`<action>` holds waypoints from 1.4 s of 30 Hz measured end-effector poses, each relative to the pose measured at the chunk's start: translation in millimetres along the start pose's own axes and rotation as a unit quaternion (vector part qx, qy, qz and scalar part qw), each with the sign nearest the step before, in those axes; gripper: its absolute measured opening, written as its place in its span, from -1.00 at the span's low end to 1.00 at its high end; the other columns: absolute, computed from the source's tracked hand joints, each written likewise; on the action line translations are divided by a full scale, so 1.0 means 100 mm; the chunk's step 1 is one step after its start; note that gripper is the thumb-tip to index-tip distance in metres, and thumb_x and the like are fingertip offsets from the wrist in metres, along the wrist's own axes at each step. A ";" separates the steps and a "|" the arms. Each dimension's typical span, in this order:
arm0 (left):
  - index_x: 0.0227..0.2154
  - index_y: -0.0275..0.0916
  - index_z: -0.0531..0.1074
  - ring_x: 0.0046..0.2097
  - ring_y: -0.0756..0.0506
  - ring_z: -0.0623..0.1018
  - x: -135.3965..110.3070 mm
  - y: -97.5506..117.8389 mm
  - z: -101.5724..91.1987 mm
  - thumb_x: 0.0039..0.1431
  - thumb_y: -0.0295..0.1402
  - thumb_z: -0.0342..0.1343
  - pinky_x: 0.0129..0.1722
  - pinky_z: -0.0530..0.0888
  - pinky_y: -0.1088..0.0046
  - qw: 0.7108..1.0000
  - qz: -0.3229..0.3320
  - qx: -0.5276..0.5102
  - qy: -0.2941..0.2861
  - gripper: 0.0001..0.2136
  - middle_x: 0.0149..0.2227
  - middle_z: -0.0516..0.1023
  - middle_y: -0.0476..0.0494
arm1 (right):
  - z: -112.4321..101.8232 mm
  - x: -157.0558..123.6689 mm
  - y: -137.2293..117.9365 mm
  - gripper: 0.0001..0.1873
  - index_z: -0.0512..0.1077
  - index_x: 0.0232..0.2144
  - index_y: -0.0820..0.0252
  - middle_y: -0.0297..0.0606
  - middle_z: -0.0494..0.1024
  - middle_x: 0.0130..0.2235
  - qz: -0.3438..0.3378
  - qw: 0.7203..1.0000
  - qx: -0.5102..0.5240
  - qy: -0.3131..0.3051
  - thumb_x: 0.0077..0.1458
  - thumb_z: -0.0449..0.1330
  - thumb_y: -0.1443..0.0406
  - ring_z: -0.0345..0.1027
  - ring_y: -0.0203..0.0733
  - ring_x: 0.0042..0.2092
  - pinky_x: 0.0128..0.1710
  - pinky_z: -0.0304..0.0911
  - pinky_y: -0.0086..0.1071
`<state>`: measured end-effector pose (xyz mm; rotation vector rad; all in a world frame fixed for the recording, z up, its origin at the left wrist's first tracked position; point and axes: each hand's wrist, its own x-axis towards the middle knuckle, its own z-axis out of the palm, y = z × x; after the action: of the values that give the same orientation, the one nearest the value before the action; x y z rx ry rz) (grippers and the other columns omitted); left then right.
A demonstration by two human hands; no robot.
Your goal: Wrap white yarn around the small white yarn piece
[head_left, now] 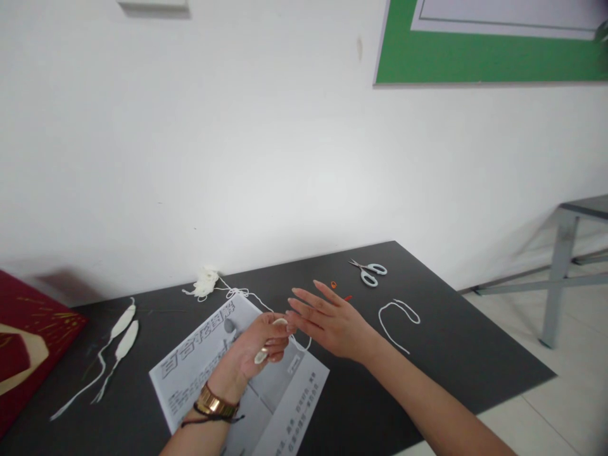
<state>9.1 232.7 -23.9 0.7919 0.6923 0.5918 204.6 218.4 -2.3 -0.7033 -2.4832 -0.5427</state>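
Observation:
My left hand point(259, 347) is closed around a small white crocheted piece point(261, 356), whose ends show on both sides of the fingers. My right hand point(332, 320) is just beside it, its fingers stretched out and slightly apart, the nearest ones meeting the left fingertips. The right thumb is hidden. A white yarn strand point(306, 345) loops below the hands, and another stretch leads back to a small white yarn bundle point(206, 283) by the wall. Under my left hand lies a printed paper sheet point(190, 380) with pictures and writing.
Two white leaf-shaped crocheted pieces point(126, 341) with yarn tails lie at left, near a red printed item point(28, 342). Scissors point(368, 269), an orange marker ring point(333, 285) and a cut yarn length point(399, 310) lie rightward on the black table point(456, 354). A wall borders the back.

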 end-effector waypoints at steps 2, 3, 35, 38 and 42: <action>-0.63 -0.29 0.26 -0.67 0.15 -0.04 -0.02 0.00 0.02 -0.08 -0.35 0.21 -0.66 -0.06 0.54 1.000 -0.003 0.017 -0.010 -0.78 -0.75 -0.02 0.16 | 0.02 -0.01 0.01 -0.72 0.34 -0.10 0.34 -0.14 0.38 -0.05 -0.027 1.000 -0.001 0.008 0.19 -0.08 0.42 0.01 -0.10 0.14 0.18 -0.13 -0.07; -0.63 -0.29 0.26 -0.68 0.15 -0.03 -0.02 0.00 0.02 -0.10 -0.35 0.22 -0.66 -0.04 0.54 1.000 -0.001 0.027 -0.010 -0.78 -0.75 -0.01 0.16 | 0.03 0.00 0.02 -0.73 0.35 -0.13 0.36 -0.12 0.41 -0.09 -0.037 0.999 0.003 0.009 0.18 -0.08 0.42 0.08 -0.10 0.11 0.17 -0.11 -0.09; -0.67 -0.28 0.21 -0.70 0.14 0.09 0.02 -0.01 0.07 -0.07 -0.46 0.17 -0.69 0.05 0.59 0.996 0.054 -0.063 0.033 -0.77 -0.74 0.04 0.16 | -0.03 -0.19 -0.43 -0.65 0.33 -0.11 0.15 -0.17 0.39 -0.16 0.235 0.944 0.125 0.194 0.02 0.09 0.47 0.23 -0.12 -0.09 -0.04 0.18 -0.15; -0.63 -0.30 0.26 -0.69 0.14 0.13 0.02 -0.05 0.12 -0.05 -0.45 0.16 -0.68 0.08 0.59 0.993 0.062 -0.091 0.032 -0.82 -0.73 0.09 0.14 | 0.08 -0.16 -0.54 -0.71 0.33 -0.17 0.18 -0.14 0.38 -0.16 0.370 0.878 0.243 0.183 -0.01 0.14 0.40 0.24 -0.10 -0.09 -0.07 0.21 -0.16; -0.58 -0.33 0.35 -0.66 0.14 0.17 0.02 -0.12 0.20 -0.09 -0.42 0.21 -0.68 0.07 0.61 0.991 0.097 -0.066 0.068 -0.86 -0.69 0.20 0.10 | 0.27 -0.05 -0.64 -0.51 0.22 -0.02 0.17 -0.14 0.36 -0.08 0.440 0.731 0.503 0.133 -0.03 0.19 0.30 0.29 -0.14 -0.09 -0.08 0.25 -0.25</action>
<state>27.5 218.6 -23.7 0.7048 0.6984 0.8656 162.4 180.0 -41.8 -1.0498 -1.4859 0.9309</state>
